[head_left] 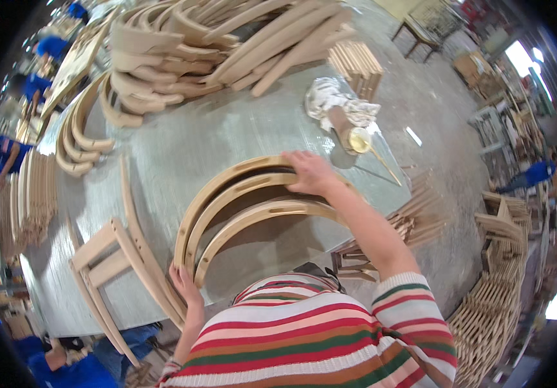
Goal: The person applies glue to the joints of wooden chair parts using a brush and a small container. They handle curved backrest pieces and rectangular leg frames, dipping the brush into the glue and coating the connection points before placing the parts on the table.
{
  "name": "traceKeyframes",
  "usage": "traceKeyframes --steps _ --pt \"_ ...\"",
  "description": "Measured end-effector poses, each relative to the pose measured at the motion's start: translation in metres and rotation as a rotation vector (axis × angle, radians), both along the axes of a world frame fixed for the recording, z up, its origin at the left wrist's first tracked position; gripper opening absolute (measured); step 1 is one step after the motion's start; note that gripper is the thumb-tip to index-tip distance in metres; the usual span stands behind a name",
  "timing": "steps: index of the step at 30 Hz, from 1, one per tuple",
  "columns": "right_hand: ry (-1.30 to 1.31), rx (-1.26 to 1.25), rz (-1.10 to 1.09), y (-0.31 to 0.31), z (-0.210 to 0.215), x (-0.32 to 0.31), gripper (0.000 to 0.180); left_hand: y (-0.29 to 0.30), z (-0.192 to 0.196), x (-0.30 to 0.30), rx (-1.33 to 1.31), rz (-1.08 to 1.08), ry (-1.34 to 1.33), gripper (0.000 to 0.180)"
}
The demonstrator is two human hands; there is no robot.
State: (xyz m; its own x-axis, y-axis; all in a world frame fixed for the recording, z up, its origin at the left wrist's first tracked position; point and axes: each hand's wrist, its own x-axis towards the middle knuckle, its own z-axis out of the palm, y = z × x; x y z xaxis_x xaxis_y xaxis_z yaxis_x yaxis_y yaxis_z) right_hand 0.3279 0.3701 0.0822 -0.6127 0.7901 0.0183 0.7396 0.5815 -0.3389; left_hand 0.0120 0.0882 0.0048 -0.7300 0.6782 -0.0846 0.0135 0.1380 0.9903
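Three curved wooden rails with slots cut along their edges stand nested on the metal-topped table in front of me: an outer rail (227, 177), a middle rail (228, 194) and an inner rail (243, 218). My right hand (309, 173) is closed over the outer and middle rails near the top of their arc, fingers across the far edge. At their lower left ends, my left hand (187, 286) is closed around the rails; its grip is partly hidden. The inner rail sits a little apart, nearer to me. The rails' right ends are hidden behind my right forearm.
An assembled wooden frame (117, 258) stands left of the rails. Curved parts (156, 58) are heaped at the table's far side. A white cloth (336, 103), glue cup (360, 140) with stick, and slat stack (357, 64) sit far right. People in blue work at left.
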Motion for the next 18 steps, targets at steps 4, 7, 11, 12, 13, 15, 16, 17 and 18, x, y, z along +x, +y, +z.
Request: traceKeyframes --steps 4,7,11,12,13,15,16,17,18 --pt "0.305 0.041 0.013 -0.001 0.004 0.011 0.059 -0.005 0.011 -0.003 -0.343 -0.026 -0.076 0.037" --pt "0.711 0.062 -0.134 -0.010 -0.005 0.037 0.046 -0.001 0.029 -0.016 -0.241 -0.009 0.023 0.037" --pt "1.586 -0.735 -0.702 -0.033 -0.029 0.110 0.032 0.046 0.081 0.005 -0.153 0.058 0.761 0.037" --pt "1.783 -0.872 -0.814 -0.030 -0.032 0.130 0.031 0.067 0.093 0.019 -0.114 -0.048 0.597 0.035" --pt "1.977 -1.017 -0.933 -0.028 -0.038 0.148 0.030 0.092 0.107 0.031 -0.075 -0.155 0.437 0.035" --pt "2.244 -1.018 -1.073 -0.023 -0.063 0.184 0.031 0.169 0.115 0.079 0.034 -0.402 0.397 0.026" --pt "2.395 -0.979 -1.141 -0.018 -0.073 0.202 0.032 0.211 0.128 0.129 0.004 -0.509 0.108 0.025" --pt "2.446 -0.995 -1.150 -0.016 -0.078 0.206 0.032 0.237 0.121 0.157 0.066 -0.614 -0.071 0.026" --pt "2.486 -1.012 -1.157 -0.016 -0.081 0.207 0.032 0.263 0.107 0.184 0.045 -0.661 -0.253 0.026"
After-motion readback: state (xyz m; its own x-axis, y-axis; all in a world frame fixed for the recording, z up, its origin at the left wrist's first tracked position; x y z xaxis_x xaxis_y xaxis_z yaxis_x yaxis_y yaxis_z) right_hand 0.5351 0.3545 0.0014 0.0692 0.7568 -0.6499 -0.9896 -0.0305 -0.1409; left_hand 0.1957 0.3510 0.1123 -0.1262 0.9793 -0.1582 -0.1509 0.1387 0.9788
